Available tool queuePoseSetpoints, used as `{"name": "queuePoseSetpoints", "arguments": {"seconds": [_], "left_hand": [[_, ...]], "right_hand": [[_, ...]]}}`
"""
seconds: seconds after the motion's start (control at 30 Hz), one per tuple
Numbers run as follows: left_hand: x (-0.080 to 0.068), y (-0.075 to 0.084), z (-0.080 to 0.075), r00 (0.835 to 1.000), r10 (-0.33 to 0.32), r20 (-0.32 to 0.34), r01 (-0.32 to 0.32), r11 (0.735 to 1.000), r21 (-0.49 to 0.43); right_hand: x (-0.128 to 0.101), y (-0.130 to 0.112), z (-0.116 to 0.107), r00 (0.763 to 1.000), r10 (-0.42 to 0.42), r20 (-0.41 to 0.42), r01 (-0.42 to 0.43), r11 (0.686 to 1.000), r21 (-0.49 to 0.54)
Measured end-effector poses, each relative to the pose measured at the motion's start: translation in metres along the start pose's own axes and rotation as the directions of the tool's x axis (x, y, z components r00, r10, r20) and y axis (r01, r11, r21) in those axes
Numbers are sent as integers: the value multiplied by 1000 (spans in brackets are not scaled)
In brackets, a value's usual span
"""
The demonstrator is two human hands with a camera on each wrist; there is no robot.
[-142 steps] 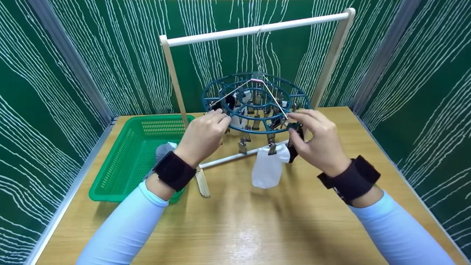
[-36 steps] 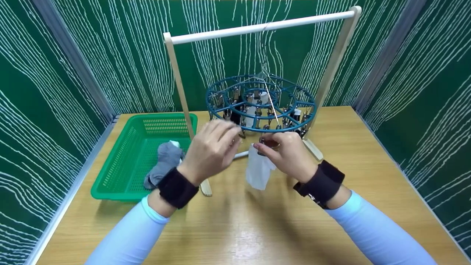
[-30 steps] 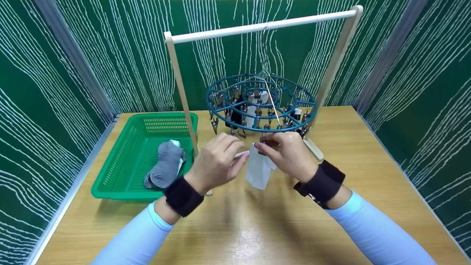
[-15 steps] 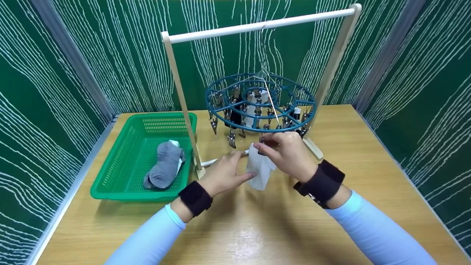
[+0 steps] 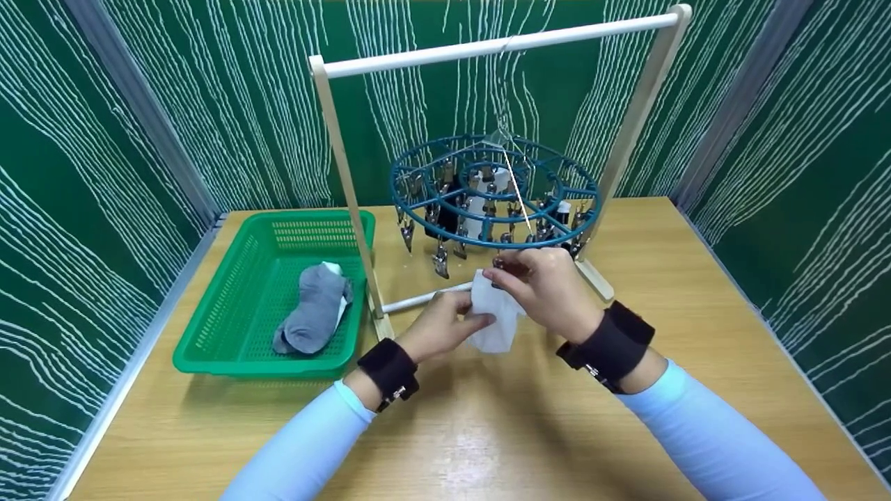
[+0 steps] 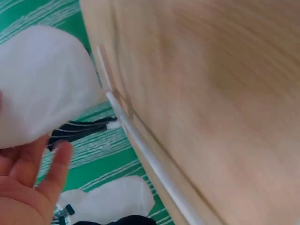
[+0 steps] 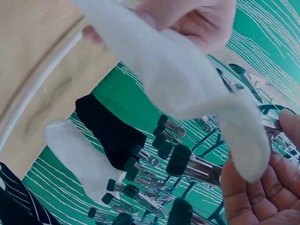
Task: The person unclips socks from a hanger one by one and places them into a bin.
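Note:
A white sock (image 5: 495, 316) hangs at the front of a round blue clip hanger (image 5: 487, 243). My right hand (image 5: 546, 285) grips a metal clip at the front rim. In the right wrist view, that hand's fingers (image 7: 253, 201) lie beside the sock's upper end and the clip's metal. My left hand (image 5: 442, 323) holds the sock's left side, thumb in front and fingers partly hidden behind. In the left wrist view, the sock (image 6: 42, 84) spreads above the left hand (image 6: 28, 183). Whether the clip bites the sock is hard to tell.
A green basket (image 5: 209, 306) with grey socks (image 5: 314, 309) stands on the left of the table (image 5: 445, 431). The hanger hangs from a wooden stand's white bar (image 5: 418, 62). A black sock (image 7: 110, 131) and another white sock (image 7: 79, 157) hang farther back among several clips.
The right hand has moved from the hanger's right rim to its front clip and lately stayed there. My left hand has left the hanger and come down and right onto the white sock.

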State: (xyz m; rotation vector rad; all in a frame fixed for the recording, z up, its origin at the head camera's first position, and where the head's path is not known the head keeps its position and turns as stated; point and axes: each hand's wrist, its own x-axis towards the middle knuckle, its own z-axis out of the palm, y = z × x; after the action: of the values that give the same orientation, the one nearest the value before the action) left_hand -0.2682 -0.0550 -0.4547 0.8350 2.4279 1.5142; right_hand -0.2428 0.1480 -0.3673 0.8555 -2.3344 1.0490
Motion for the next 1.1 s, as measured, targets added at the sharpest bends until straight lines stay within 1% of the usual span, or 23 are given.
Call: {"name": "queuePoseSetpoints", "arguments": {"seconds": [0.1, 0.17, 0.3, 0.4, 0.53, 0.73, 0.83, 0.93, 1.1], "left_hand": [[-2, 0, -2, 1000, -2, -31, 1, 1000, -10], [-4, 1, -5, 999, -13, -41, 12, 1000, -12], [-8, 4, -10, 999, -27, -34, 27, 1000, -7], [-10, 6, -12, 999, -28, -20, 28, 1000, -7], [-12, 5, -14, 1000, -23, 19, 23, 1000, 19], [-18, -5, -16, 991, -16, 130, -2, 990, 139], [-23, -7, -19, 989, -33, 146, 7, 985, 173], [-29, -3, -25, 990, -41, 138, 16, 983, 182], [-39, 8, -43, 994, -25, 104, 2, 977, 213]], "right_hand": [[0, 0, 0, 1000, 19, -1, -19, 1000, -2], [0, 0, 0, 1000, 26, -3, -26, 1000, -4], [0, -1, 1, 1000, 15, -4, -15, 1000, -5], [0, 0, 1, 1000, -12, -21, 12, 1000, -5], [0, 1, 1, 997, -45, -63, 44, 999, -8], [0, 2, -2, 993, -67, -95, 69, 998, 15], [0, 2, -1, 992, -76, -101, 78, 997, 14], [0, 3, 0, 992, -66, -104, 66, 998, 4], [1, 1, -1, 994, -35, -108, 35, 999, -8]]}}
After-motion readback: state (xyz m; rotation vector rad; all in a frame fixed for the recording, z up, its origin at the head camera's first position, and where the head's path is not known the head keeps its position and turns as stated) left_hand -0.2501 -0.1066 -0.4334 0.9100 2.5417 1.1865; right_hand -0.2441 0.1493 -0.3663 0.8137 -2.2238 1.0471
